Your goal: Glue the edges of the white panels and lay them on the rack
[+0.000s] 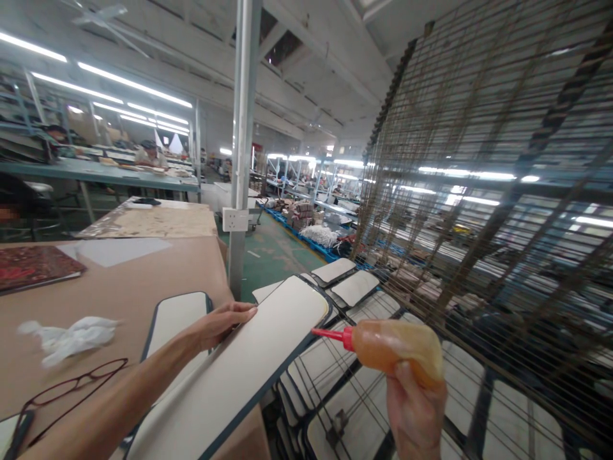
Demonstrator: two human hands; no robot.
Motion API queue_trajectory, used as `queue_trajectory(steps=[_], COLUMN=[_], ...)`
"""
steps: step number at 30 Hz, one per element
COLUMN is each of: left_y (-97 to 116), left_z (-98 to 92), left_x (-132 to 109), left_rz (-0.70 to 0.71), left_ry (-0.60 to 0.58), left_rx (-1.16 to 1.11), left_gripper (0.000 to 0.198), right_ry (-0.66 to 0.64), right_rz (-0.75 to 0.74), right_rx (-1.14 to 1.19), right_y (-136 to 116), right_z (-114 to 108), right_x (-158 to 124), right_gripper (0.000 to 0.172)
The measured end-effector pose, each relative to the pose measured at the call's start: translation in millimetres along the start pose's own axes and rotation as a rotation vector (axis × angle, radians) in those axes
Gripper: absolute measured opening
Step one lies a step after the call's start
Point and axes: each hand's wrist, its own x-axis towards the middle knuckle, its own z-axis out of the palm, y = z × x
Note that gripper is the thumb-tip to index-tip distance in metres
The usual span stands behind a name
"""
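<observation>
My left hand (225, 322) grips the left edge of a long white panel with rounded corners and a dark border (268, 345), thumb on its top face. My right hand (416, 409) is wrapped round a squeeze bottle (395, 345) of amber liquid, tilted on its side. The bottle's red nozzle (332, 334) points left, its tip at the panel's right edge near the far corner; whether it touches I cannot tell. A similar white panel (184, 313) lies on the table, partly behind my left arm.
A wire rack (460, 153) rises at the right, more white panels (354, 287) lying on its lower wires. On the brown table (143, 275) are eyeglasses (76, 383), crumpled white tissue (76, 335) and a dark red patterned item (38, 265). A metal post (239, 147) with a socket stands ahead.
</observation>
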Motion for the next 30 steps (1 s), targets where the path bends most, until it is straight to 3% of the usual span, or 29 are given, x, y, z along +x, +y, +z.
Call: queue_trajectory(steps=[12, 21, 30], left_y=[6.3, 13.7, 17.0], left_z=[8.6, 15.2, 17.3], left_x=[5.5, 13.5, 25.6], left_rz=[0.026, -0.002, -0.014], left_ry=[-0.021, 0.03, 0.1], left_rx=[-0.105, -0.094, -0.12], left_gripper=[0.036, 0.038, 0.043], right_ry=[-0.056, -0.118, -0.06], right_rz=[0.027, 0.077, 0.149], right_rx=[0.003, -0.01, 0.022], right_y=[6.7, 2.2, 5.4], right_z=[0.4, -0.2, -2.5], right_x=[-6.0, -11.2, -18.3], right_gripper=[0.048, 0.048, 0.052])
